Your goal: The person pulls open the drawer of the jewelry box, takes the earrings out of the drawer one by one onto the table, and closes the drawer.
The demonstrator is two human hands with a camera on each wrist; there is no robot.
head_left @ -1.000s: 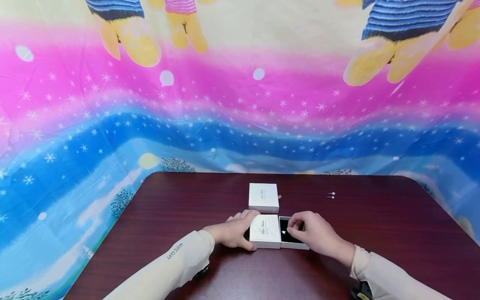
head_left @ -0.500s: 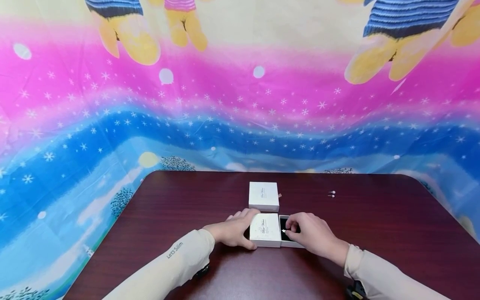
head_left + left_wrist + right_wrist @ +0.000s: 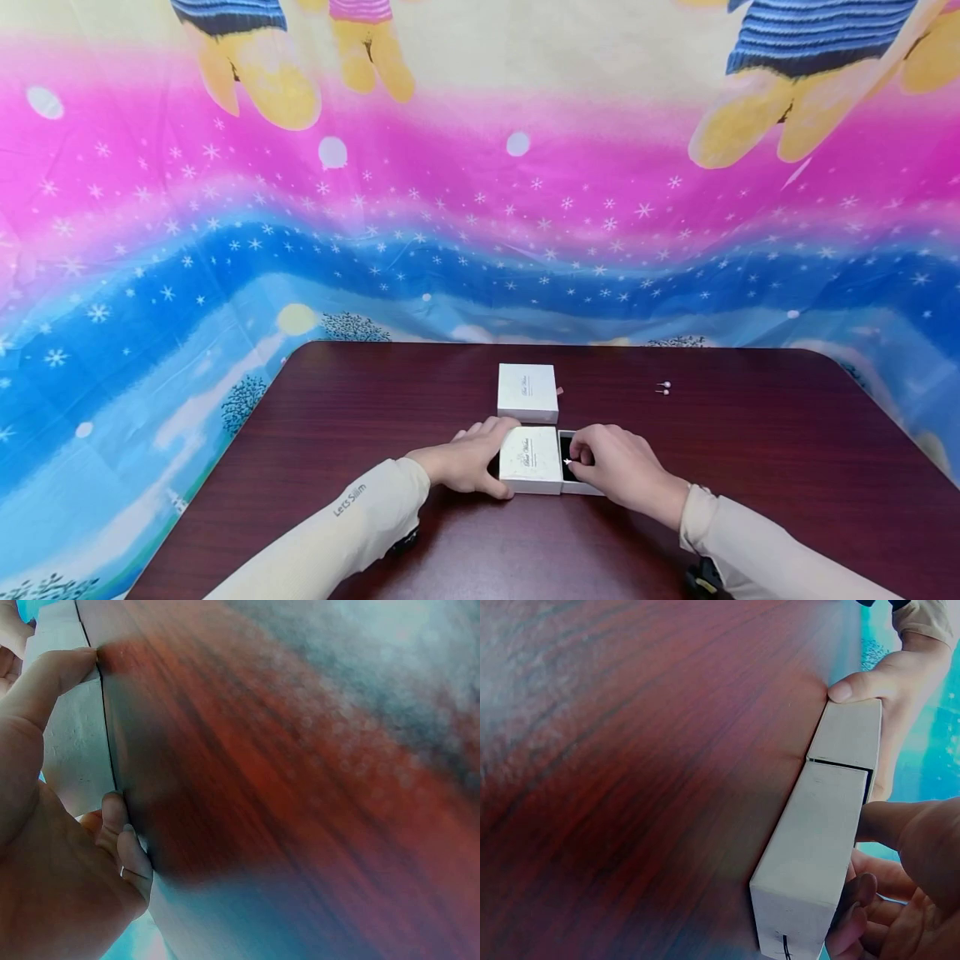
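Note:
A white jewelry box (image 3: 529,458) with printed lettering lies on the table, its drawer (image 3: 587,490) slid out to the right. My left hand (image 3: 465,460) grips the box's outer sleeve at its left end, thumb along the near side and fingers at the far side. Over the drawer's black lining, my right hand (image 3: 626,467) has its thumb and index finger curled at a small star-shaped earring (image 3: 567,462), pinching it and covering part of it. In the right wrist view, the drawer's side wall (image 3: 810,825) hides what those fingertips touch.
Behind the open box stands a second white box (image 3: 527,392) with a small pull tab on its right. Two pearl earrings (image 3: 666,386) lie farther right on the dark wooden table (image 3: 375,392). A colourful printed cloth (image 3: 450,208) hangs behind the table.
My right hand has moved slightly left over the drawer, bringing its fingertips to the star-shaped earring. The drawer's visible length looks shorter behind that hand. My left hand has stayed on the box.

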